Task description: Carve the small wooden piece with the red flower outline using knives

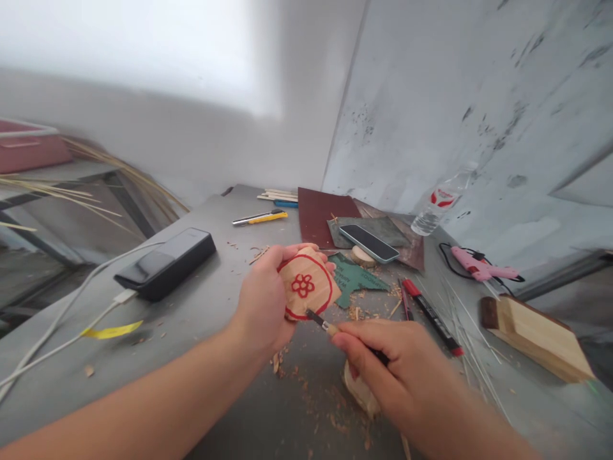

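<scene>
My left hand point(265, 294) cradles a flat piece of wood point(318, 289), its fingers wrapped behind the far side. On the wood's face a red flower stands inside a red circle. A small carving chisel point(320, 319) is gripped in my right hand point(397, 364), thumb and fingers closed on its handle. Its dark tip touches or nearly touches the wood at the lower edge of the red ring. Below my right hand a round pale piece of wood point(360, 390) is partly hidden. Wood shavings point(335, 415) lie scattered beneath both hands.
A power bank point(165, 263) with a white cable stands left. Behind lie a yellow utility knife point(261, 218), sandpaper sheets point(318, 214) and a phone point(368, 243). To the right are a red-black marker point(433, 316), thin rods, a wooden block point(539, 338), a pink glue gun point(481, 264) and a water bottle point(440, 201).
</scene>
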Tool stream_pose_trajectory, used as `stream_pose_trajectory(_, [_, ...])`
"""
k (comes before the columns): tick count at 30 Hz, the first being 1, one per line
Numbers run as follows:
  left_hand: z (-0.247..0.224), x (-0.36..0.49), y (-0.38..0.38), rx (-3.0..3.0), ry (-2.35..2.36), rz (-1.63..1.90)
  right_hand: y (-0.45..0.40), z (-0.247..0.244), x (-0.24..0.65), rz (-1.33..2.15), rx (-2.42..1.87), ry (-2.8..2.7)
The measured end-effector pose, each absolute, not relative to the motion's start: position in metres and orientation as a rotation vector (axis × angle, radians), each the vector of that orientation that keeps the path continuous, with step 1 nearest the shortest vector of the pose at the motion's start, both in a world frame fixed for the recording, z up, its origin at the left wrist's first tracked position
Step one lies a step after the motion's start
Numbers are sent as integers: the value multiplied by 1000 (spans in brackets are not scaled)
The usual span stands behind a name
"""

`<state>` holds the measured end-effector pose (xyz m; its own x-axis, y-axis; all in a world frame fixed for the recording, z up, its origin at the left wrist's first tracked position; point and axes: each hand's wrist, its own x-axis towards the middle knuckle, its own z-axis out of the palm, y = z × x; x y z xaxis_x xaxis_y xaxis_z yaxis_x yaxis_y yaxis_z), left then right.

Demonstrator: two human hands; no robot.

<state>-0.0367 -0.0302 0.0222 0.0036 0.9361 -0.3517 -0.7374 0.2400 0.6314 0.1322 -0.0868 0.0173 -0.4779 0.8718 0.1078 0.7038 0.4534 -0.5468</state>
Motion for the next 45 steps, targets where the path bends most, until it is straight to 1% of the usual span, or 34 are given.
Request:
stream_pose_trajectory(4, [23, -37, -30, 320, 824, 1365, -87, 15, 135, 415, -1219, -2370])
stream_pose_trajectory(6, [22, -35, -31, 326, 820, 1366, -87, 15, 135, 420, -1244, -2377])
stream_pose_trajectory(7, [22, -34, -33, 324, 815, 1361, -88, 15, 134, 508, -1280, -2365])
stream_pose_trajectory(10, [22, -30, -38, 312, 792, 1288, -90, 16, 132, 916, -1362, -2262])
stream_pose_trajectory(11, [22, -29, -38, 299, 804, 1250, -91, 16, 131, 996, -1371, -2226])
stream_pose_trajectory(13, [21, -29, -37, 246, 812, 1218, -91, 18, 132, 1035, -1383, -2184])
stream_pose_trajectory(18, [19, -37, -26, 293, 730, 1238, -83, 31, 145, 958, -1432, -2208])
stream_pose_trajectory(22, [18, -42, -25, 372, 652, 1163, -77, 42, 157, 748, -1478, -2261])
stream_pose_trajectory(24, [20, -44, -26, 422, 651, 1111, -75, 47, 163, 699, -1466, -2307])
stream_pose_trajectory(28, [20, -46, -25, 505, 649, 902, -73, 52, 171, 719, -1386, -2426])
stream_pose_trajectory(33, [11, -42, -25, 484, 653, 698, -72, 50, 175, 699, -1390, -2508])
stream_pose_trajectory(40, [3, -36, -24, 512, 750, 636, -72, 42, 174, 720, -1343, -2593])
stream_pose_trajectory(45, [-2, -30, -26, 571, 871, 654, -66, 33, 170, 695, -1325, -2670])
